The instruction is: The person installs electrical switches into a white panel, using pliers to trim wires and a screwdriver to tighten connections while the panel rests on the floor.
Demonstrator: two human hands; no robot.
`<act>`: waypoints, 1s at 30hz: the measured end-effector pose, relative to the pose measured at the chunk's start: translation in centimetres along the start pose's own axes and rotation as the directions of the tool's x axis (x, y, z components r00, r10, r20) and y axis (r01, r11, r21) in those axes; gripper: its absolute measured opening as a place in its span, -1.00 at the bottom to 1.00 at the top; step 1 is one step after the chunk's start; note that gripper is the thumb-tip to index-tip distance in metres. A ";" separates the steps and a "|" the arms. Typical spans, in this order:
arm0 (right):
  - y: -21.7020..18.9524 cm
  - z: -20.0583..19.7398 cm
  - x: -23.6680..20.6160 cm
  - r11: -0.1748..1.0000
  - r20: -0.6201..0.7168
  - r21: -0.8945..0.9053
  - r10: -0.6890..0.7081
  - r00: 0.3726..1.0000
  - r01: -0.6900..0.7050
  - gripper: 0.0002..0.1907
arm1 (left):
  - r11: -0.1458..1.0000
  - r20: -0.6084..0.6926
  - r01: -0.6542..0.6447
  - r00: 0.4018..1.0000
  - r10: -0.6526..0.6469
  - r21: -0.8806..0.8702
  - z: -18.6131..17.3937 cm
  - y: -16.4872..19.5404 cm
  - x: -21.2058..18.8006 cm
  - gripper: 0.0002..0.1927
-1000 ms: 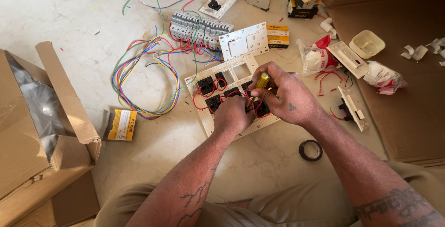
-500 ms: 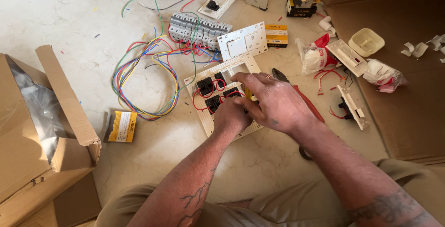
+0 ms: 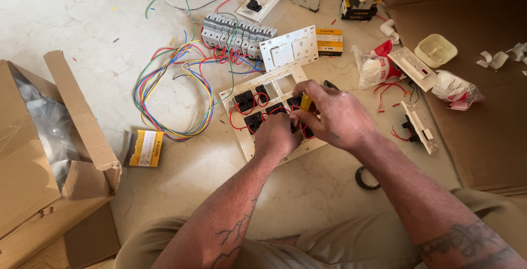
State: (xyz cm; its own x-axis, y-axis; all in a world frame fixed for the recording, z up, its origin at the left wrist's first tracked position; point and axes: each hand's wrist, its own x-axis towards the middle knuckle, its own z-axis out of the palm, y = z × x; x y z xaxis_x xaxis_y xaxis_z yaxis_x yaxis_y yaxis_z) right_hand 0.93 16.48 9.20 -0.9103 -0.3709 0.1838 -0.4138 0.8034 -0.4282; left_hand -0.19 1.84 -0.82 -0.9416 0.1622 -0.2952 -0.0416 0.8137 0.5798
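Observation:
A cream switch plate frame (image 3: 248,143) lies face down on the floor, with black switch modules (image 3: 245,101) linked by short red wires. My left hand (image 3: 276,135) presses down on the modules at the frame's middle. My right hand (image 3: 335,116) is closed around a yellow-handled screwdriver (image 3: 305,103), whose tip points down among the modules beside my left hand. The tool's tip is hidden by my fingers.
A row of grey circuit breakers (image 3: 236,31) and a bundle of coloured wires (image 3: 170,88) lie behind the frame. A white switch plate (image 3: 289,48), small yellow boxes (image 3: 146,148), plastic bags (image 3: 376,69), a black tape roll (image 3: 366,180) and an open cardboard box (image 3: 49,137) surround it.
My right hand has shifted left over the frame and lowered, bringing the screwdriver closer to my left hand. The left hand has stayed on the modules.

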 end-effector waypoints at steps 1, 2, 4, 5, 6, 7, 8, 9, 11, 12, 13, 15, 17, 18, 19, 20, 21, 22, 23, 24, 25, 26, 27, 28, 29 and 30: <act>0.1 -0.2 0.0 0.999 -0.018 0.034 0.031 0.999 -0.030 -0.52 | 1.000 -0.010 -0.005 1.000 0.005 -0.016 0.0 0.0 0.0 -0.75; 0.3 -0.4 0.0 0.996 -0.034 0.068 0.061 0.998 -0.059 -0.52 | 0.999 -0.020 -0.010 1.000 0.009 -0.033 -0.1 0.1 -0.1 -0.74; 0.6 -0.9 0.0 0.991 -0.090 0.120 0.065 0.994 -0.054 -0.51 | 0.998 -0.038 -0.021 0.999 0.019 -0.051 -0.1 0.1 -0.2 -0.72; 0.8 -1.3 -0.1 0.991 -0.132 0.135 0.038 0.991 -0.021 -0.50 | 0.998 -0.045 -0.029 0.999 0.027 -0.052 -0.1 0.0 -0.3 -0.72; 0.9 -1.5 -0.1 0.989 -0.175 0.148 0.014 0.985 0.012 -0.50 | 0.998 -0.051 -0.039 0.998 0.036 -0.052 0.0 0.0 -0.3 -0.72; 1.0 -1.7 -0.1 0.987 -0.183 0.159 0.031 0.983 -0.002 -0.51 | 0.997 -0.053 -0.044 0.998 0.040 -0.065 0.0 -0.1 -0.2 -0.72; 1.1 -1.9 -0.1 0.985 -0.189 0.170 0.049 0.981 -0.016 -0.51 | 0.996 -0.053 -0.048 0.998 0.044 -0.079 0.0 -0.2 -0.2 -0.72; 1.1 -2.0 -0.1 0.983 -0.196 0.180 0.064 0.979 -0.028 -0.52 | 0.994 -0.055 -0.051 0.997 0.046 -0.094 0.1 -0.3 -0.1 -0.72; 1.1 -2.1 0.0 0.983 -0.203 0.185 0.038 0.978 0.001 -0.51 | 0.988 -0.020 -0.056 0.998 0.053 -0.146 0.0 -0.8 0.4 -0.76; 1.1 -2.1 -0.1 0.982 -0.207 0.188 0.026 0.978 0.014 -0.51 | 0.984 -0.001 -0.057 0.998 0.058 -0.171 0.0 -1.1 0.7 -0.78; 1.0 -2.1 -0.1 0.983 -0.187 0.184 0.051 0.981 -0.017 -0.50 | 0.974 -0.020 -0.109 0.994 0.107 -0.197 0.1 -1.5 0.9 -0.78; 0.8 -1.9 -0.2 0.981 -0.144 0.176 0.105 0.984 -0.079 -0.48 | 0.946 -0.057 -0.209 0.978 0.201 -0.246 0.1 -2.1 1.5 -0.79; 0.7 -1.8 -0.1 0.984 -0.140 0.166 0.094 0.986 -0.070 -0.48 | 0.940 -0.042 -0.232 0.973 0.229 -0.250 0.1 -2.7 1.8 -0.79; 0.7 -1.8 -0.1 0.985 -0.136 0.161 0.089 0.987 -0.066 -0.48 | 0.937 -0.034 -0.243 0.970 0.242 -0.252 0.0 -2.8 1.9 -0.79; 0.8 -1.8 -0.1 0.985 -0.135 0.160 0.092 0.987 -0.070 -0.48 | 0.933 -0.029 -0.252 0.967 0.253 -0.258 -0.2 -2.9 1.9 -0.78; 0.8 -1.8 0.0 0.985 -0.135 0.158 0.096 0.986 -0.074 -0.49 | 0.928 -0.023 -0.262 0.964 0.265 -0.264 -0.3 -3.1 1.9 -0.78; 0.9 -1.8 0.0 0.985 -0.134 0.155 0.099 0.986 -0.078 -0.49 | 0.923 -0.019 -0.272 0.960 0.278 -0.271 -0.4 -3.2 1.9 -0.78; 1.0 -1.8 0.1 0.985 -0.138 0.157 0.095 0.986 -0.073 -0.49 | 0.931 0.017 -0.239 0.967 0.254 -0.277 -0.6 -3.2 1.9 -0.77; 1.0 -1.8 0.1 0.985 -0.140 0.159 0.092 0.986 -0.070 -0.49 | 0.937 0.055 -0.204 0.972 0.229 -0.284 -0.9 -3.1 1.8 -0.77; 1.0 -1.8 0.1 0.985 -0.143 0.161 0.090 0.986 -0.066 -0.49 | 0.943 0.092 -0.169 0.975 0.203 -0.288 -1.2 -3.0 1.7 -0.76; 1.0 -1.7 0.1 0.985 -0.126 0.148 0.107 0.986 -0.088 -0.49 | 0.949 0.123 -0.120 0.979 0.161 -0.292 -1.5 -2.9 1.5 -0.76; 1.0 -1.7 0.1 0.985 -0.110 0.135 0.125 0.986 -0.109 -0.48 | 0.953 0.153 -0.069 0.981 0.118 -0.294 -1.8 -2.7 1.4 -0.75; 1.0 -1.5 0.1 0.984 -0.093 0.123 0.142 0.986 -0.130 -0.48 | 0.956 0.183 -0.018 0.980 0.075 -0.293 -2.2 -2.6 1.2 -0.74; 0.9 -1.4 0.2 0.983 -0.081 0.124 0.146 0.986 -0.135 -0.48 | 0.962 0.120 -0.090 0.985 0.124 -0.258 -2.5 -2.4 1.1 -0.74; 0.9 -1.4 0.2 0.982 -0.068 0.123 0.150 0.986 -0.141 -0.48 | 0.962 0.059 -0.159 0.983 0.176 -0.220 -2.8 -2.3 0.9 -0.73; 0.8 -1.3 0.3 0.982 -0.056 0.122 0.153 0.987 -0.145 -0.48 | 0.958 -0.001 -0.228 0.973 0.231 -0.176 -3.1 -2.1 0.8 -0.71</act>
State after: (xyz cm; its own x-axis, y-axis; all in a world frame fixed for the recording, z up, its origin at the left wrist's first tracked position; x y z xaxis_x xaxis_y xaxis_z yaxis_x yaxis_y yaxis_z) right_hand 0.28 17.65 10.06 -0.9620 -0.2170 0.1659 -0.2730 0.7857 -0.5552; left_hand -1.84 -1.45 0.06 -0.9261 0.3451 -0.1521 0.1157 0.6438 0.7564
